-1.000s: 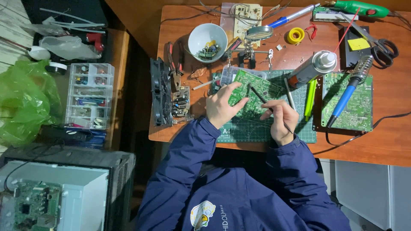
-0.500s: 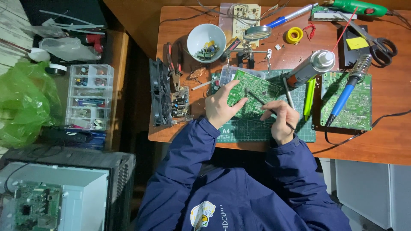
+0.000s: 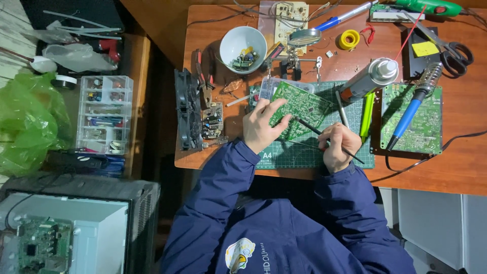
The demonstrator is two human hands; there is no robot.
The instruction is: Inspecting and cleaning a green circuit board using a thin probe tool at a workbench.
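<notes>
A green circuit board [image 3: 295, 107] is being steadied on the cutting mat [image 3: 304, 152] by the left hand [image 3: 261, 127], whose fingers are being pressed together against the board's near edge. A thin black probe [image 3: 324, 137] is being gripped like a pen by the right hand [image 3: 337, 147], fingers clamped on its shaft, while its tip is being rested on the board's surface. The board is lying at the middle of the wooden desk [image 3: 456, 172], just in front of the person in the blue jacket.

For work of this kind, the board is best being kept flat and firmly pinned, and the probe tip is best being brought down lightly on a single point, with the wrist being braced on the mat so that no neighbouring contact is bridged.

A yellow rectangular note [image 3: 425, 48] is being shown on a dark stand at the far right. A silver spray can [image 3: 368, 80] is lying tilted beside the board; its label cannot be made out. White printing is being carried along the mat's near edge. A clear parts box [image 3: 104, 114], with small coloured packets in its compartments, is being kept on a shelf at the left, beside a green plastic bag [image 3: 25, 122]. A white bowl [image 3: 246, 44] of small parts is sitting behind the board.
</notes>
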